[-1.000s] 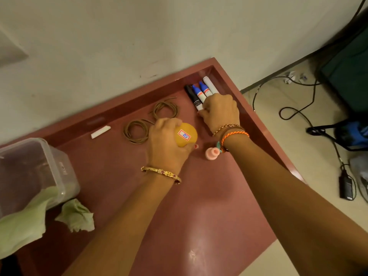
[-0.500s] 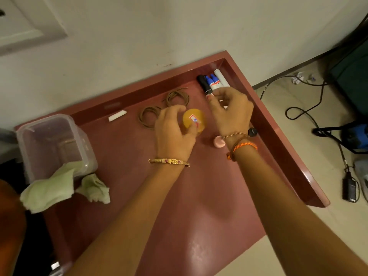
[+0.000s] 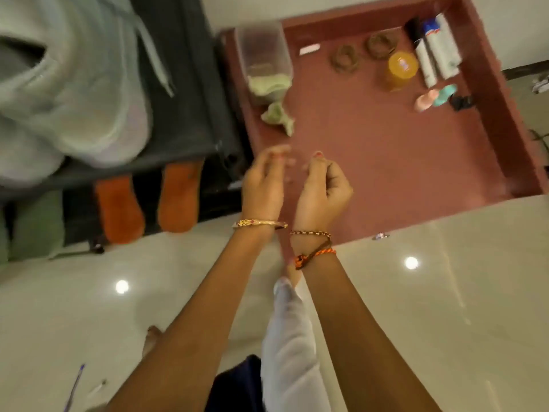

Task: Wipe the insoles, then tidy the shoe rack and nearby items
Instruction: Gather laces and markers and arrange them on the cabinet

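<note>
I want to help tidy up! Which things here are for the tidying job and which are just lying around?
For the job: orange insoles, green cloth, clear tub, markers, yellow jar, brown cord coils on the red table.

Just lying about: pen on the floor, grey garment.

Maroon tray (image 3: 386, 162); orange insoles (image 3: 178, 197); yellow jar (image 3: 401, 68).

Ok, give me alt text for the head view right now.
Both hands, left hand and right hand, hover empty over the near edge of a red tray. Markers, a yellow jar and a clear container sit at its far side; orange insoles lie left.
</note>
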